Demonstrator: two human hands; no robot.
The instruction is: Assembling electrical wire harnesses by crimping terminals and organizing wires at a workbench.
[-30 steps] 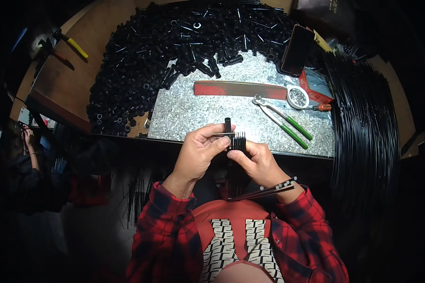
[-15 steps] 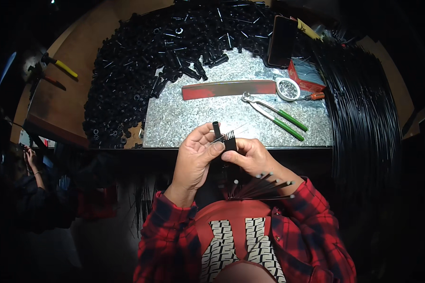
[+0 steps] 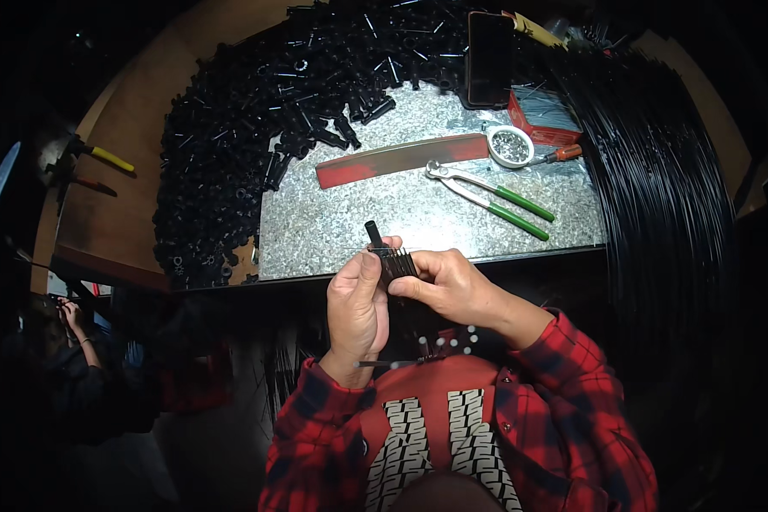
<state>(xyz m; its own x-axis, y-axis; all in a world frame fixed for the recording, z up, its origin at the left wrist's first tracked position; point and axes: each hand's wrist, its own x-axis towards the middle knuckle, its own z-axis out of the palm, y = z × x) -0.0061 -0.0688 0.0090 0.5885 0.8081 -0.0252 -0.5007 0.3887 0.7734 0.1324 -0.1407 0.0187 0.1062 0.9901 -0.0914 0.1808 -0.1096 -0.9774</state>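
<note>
My left hand (image 3: pixel 354 303) is closed around a short black tube (image 3: pixel 372 232), which sticks up tilted above the thumb. Beside it, my right hand (image 3: pixel 456 288) pinches a row of thin black rods (image 3: pixel 400 264) that look like umbrella ribs, packed side by side against the tube. A fine wire seems to cross the tube near the left fingertips; its ends are too thin to follow. Toward my lap, small pale round tips (image 3: pixel 455 342) show at the near ends of rods. The join between tube and rods is partly hidden by my fingers.
On the speckled worktop (image 3: pixel 384 200) lie a red-brown bar (image 3: pixel 414 160) and green-handled pincers (image 3: pixel 495 203). Behind are a white cup (image 3: pixel 511 147), a red box (image 3: pixel 544 119), a screwdriver (image 3: pixel 563 154) and a phone (image 3: pixel 490 60). Black parts (image 3: pixel 222 162) heap left; long rods (image 3: pixel 657 162) hang right.
Both hands have come slightly nearer and to the left with the tube and rods, which are now drawn together more closely. The rods' pale tips have shifted from a wide fan.
</note>
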